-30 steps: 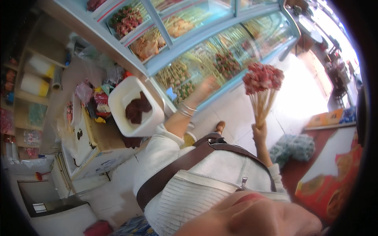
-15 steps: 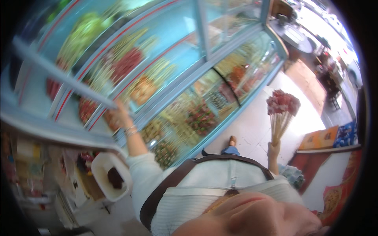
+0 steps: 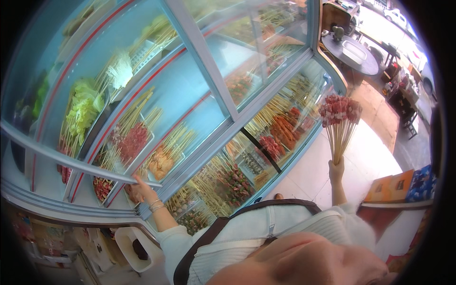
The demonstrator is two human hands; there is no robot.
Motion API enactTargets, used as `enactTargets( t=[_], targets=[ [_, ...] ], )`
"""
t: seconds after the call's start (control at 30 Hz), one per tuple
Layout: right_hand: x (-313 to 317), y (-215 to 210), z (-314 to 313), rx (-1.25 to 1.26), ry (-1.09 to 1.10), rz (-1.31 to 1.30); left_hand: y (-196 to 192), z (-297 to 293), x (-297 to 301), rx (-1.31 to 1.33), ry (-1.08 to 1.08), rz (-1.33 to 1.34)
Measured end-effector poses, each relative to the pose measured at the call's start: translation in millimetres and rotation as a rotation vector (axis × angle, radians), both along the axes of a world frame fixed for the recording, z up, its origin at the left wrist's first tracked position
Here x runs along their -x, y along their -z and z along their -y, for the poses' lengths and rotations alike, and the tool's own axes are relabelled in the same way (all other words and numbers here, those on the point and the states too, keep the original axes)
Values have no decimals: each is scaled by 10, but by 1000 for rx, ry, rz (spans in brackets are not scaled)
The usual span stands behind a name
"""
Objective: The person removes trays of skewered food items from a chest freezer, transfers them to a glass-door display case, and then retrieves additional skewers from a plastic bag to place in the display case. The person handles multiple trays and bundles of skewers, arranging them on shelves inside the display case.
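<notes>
Filling the left of the view, the glass display case [image 3: 190,95] meets the left hand [image 3: 138,191], fingers open on its rail. The right hand [image 3: 336,170] clenches a skewer bundle [image 3: 339,123], upright (meat ends topmost).

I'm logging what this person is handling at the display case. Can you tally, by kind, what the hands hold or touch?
Bunch of meat skewers, held upright in the right hand: 1
Sliding glass door of the display case, with the left hand at its rail: 1
Bracelets on the left wrist, exact count unclear: at least 2
Total: at least 4
</notes>
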State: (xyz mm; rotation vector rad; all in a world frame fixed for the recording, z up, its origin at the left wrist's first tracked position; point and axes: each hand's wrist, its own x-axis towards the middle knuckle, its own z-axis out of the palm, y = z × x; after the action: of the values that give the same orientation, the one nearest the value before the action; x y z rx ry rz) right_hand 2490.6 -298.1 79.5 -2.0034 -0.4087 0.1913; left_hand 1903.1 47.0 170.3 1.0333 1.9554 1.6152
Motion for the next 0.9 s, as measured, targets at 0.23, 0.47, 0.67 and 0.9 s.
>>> enactTargets(
  t=[0.23,0.47,0.67,0.9],
  targets=[
    [180,-61,-410,-107,-118,98,275,-138,-601,-183,627,226],
    [494,-599,-851,-123,-596,270,132,-352,-1861,-397,799,147],
    [1571,-1513,-1734,-57,-1250,274,-149,-179,-1918,-225,1367,536],
    [2439,-2133,-2609,356,-1530,-12,125,320,-750,-192,1432,132]
  ],
)
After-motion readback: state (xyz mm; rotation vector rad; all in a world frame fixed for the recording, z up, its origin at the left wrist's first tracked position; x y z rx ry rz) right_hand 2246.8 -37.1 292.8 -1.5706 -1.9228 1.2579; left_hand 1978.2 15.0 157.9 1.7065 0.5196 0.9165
